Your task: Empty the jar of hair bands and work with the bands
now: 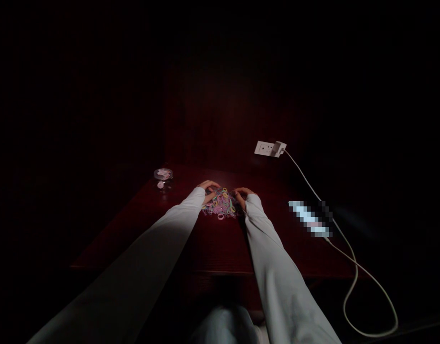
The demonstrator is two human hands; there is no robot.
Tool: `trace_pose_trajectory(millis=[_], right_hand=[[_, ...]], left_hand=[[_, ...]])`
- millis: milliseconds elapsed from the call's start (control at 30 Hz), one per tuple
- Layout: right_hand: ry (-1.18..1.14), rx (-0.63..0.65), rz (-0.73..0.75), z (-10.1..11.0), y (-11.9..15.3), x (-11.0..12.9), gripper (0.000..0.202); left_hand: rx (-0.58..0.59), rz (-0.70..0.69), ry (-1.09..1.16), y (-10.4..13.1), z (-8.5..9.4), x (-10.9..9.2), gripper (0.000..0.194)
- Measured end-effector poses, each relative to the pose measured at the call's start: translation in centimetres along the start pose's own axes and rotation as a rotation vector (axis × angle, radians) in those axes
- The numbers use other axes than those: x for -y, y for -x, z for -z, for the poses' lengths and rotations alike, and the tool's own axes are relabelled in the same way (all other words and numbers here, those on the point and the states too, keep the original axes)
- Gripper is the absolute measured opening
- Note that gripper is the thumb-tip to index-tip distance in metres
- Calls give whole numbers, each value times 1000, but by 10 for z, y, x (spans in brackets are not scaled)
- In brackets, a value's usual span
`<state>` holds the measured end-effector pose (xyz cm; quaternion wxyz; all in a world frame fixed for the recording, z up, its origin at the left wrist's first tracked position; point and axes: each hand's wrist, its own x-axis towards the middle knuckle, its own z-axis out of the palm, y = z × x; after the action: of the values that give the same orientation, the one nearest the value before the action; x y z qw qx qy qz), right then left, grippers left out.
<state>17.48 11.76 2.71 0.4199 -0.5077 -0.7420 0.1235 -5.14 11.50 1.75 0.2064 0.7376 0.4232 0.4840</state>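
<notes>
A loose heap of small hair ties (221, 205), mostly pink and purple with some yellow and mint green ones, lies on the dark red table. My left hand (209, 188) curves around the heap's far left side, its thumb apart from the fingers. On the right edge of the heap rests my right hand (243, 194), also with thumb and fingers apart. Both hands touch or hover just over the hair ties; the fingertips are small and dim, and I cannot make out any single tie held.
A clear round jar (163, 179) with pale pink pieces stands at the table's left. A lit, blurred-out phone (309, 219) lies to the right. Its white cable (353, 253) loops past the table edge up to a charger (279, 148) in the wall socket (264, 148).
</notes>
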Motion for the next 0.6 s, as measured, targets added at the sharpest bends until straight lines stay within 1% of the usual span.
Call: trace_pose_trajectory(millis=[133, 200, 267, 333, 433, 500, 600], right_hand=[[68, 43, 106, 2, 0, 2, 20], [87, 78, 162, 2, 0, 3, 18], [94, 119, 190, 1, 2, 4, 20], [94, 164, 192, -1, 5, 6, 26], [68, 235, 171, -5, 9, 7, 35], [42, 247, 151, -7, 10, 7, 35], [21, 225, 146, -9, 8, 6, 30]], left_hand=[[23, -97, -94, 2, 5, 1, 17], [88, -137, -149, 4, 5, 3, 18], [175, -160, -168, 6, 4, 6, 25], [225, -165, -155, 8, 2, 9, 31], [228, -160, -109, 10, -1, 14, 33], [238, -151, -90, 10, -2, 16, 33], [249, -107, -81, 7, -3, 17, 34]])
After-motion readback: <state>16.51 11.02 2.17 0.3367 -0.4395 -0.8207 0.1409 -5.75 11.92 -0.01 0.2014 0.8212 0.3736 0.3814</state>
